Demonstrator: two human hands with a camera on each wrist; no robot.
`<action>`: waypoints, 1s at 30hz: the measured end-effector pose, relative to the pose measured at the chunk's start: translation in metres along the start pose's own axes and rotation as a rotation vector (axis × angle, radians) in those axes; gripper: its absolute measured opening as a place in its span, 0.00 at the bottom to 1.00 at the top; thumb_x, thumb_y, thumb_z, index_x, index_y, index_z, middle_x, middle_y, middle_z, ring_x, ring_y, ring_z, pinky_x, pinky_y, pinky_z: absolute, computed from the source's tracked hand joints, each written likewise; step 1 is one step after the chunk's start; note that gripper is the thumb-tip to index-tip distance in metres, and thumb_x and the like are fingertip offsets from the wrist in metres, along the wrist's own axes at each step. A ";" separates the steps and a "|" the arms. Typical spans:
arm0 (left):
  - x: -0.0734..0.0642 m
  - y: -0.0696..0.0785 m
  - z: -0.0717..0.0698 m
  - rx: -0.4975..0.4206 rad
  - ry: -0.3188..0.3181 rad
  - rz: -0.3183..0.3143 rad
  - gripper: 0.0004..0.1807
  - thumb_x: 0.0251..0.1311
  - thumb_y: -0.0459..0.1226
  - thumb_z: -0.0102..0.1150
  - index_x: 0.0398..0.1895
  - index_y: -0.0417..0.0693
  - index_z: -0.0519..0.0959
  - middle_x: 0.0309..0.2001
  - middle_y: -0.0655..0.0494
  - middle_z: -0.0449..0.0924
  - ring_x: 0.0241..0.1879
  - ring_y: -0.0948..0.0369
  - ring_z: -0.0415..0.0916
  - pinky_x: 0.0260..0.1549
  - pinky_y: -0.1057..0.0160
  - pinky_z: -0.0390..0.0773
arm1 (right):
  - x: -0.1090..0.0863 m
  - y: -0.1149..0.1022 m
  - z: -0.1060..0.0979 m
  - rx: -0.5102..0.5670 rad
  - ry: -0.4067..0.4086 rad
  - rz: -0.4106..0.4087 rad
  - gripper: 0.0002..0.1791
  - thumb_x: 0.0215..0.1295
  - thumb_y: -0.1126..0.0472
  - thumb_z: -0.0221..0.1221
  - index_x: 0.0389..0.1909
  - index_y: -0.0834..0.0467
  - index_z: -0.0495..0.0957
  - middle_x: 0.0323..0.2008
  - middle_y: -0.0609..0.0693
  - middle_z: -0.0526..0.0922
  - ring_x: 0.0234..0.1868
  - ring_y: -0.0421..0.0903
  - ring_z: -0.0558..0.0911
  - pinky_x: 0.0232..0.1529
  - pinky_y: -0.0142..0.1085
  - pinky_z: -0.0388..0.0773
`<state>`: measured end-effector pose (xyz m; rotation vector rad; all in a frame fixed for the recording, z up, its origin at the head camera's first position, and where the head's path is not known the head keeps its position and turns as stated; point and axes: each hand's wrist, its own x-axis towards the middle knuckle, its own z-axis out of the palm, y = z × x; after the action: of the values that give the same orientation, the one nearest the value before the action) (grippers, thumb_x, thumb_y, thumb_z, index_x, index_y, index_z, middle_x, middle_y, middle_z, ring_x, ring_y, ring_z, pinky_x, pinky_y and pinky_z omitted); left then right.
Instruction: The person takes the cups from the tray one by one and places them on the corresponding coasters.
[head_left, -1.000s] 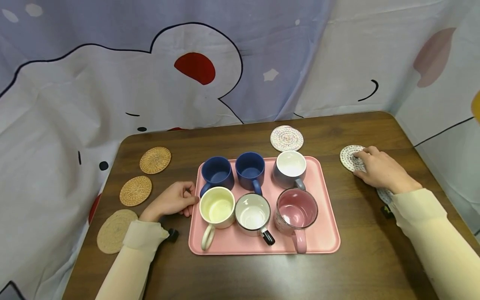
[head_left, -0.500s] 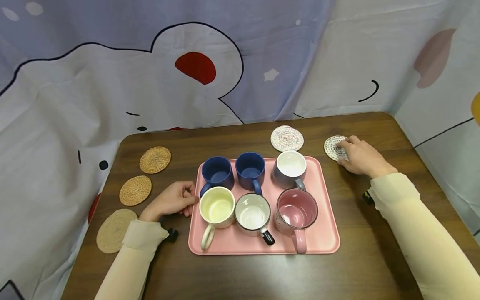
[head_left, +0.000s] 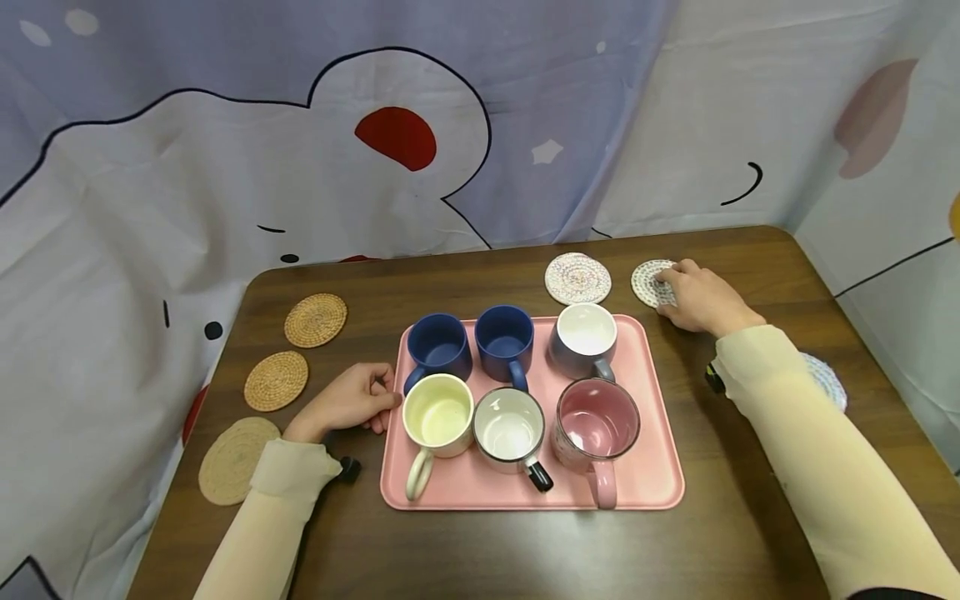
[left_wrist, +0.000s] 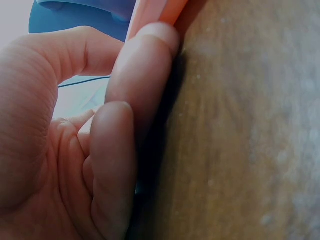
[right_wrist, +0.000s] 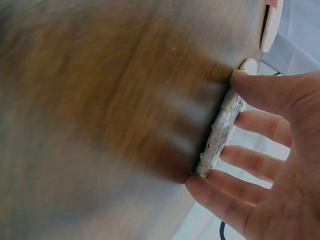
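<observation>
My left hand [head_left: 348, 400] pinches the left rim of a pink tray [head_left: 652, 467] between thumb and curled fingers; the left wrist view shows the fingertips at its edge [left_wrist: 150, 15]. On the tray stand two blue mugs [head_left: 441, 354], a grey mug with a white inside [head_left: 583, 333], a cream mug [head_left: 438, 417], a white mug with a black handle [head_left: 510, 425] and a pink mug [head_left: 596, 421]. At the back right, my right hand [head_left: 705, 298] grips a round speckled coaster [head_left: 647, 285] by its edges, thumb and fingers on its rim [right_wrist: 216, 137].
A white speckled coaster [head_left: 577, 279] lies behind the tray. Three tan woven coasters, one of them large [head_left: 236, 458], line the table's left side. Another pale coaster [head_left: 827, 382] is partly hidden by the right sleeve. Patterned curtains [head_left: 555, 108] hang behind the brown table [head_left: 525, 558].
My right hand has slid the speckled coaster left and back, closer to the white one behind the tray. My left hand stays at the tray's rim.
</observation>
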<state>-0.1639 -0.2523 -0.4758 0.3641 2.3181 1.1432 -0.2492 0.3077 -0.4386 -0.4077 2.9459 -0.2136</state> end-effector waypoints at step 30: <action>0.000 -0.001 0.000 0.001 0.013 0.009 0.09 0.67 0.36 0.63 0.35 0.39 0.75 0.17 0.50 0.83 0.15 0.59 0.81 0.15 0.64 0.78 | 0.018 -0.008 0.001 0.017 0.002 0.001 0.35 0.66 0.59 0.64 0.72 0.65 0.66 0.71 0.74 0.63 0.68 0.77 0.67 0.68 0.68 0.65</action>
<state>-0.1636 -0.2527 -0.4768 0.3690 2.3312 1.1518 -0.2641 0.2951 -0.4412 -0.4038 2.9437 -0.2395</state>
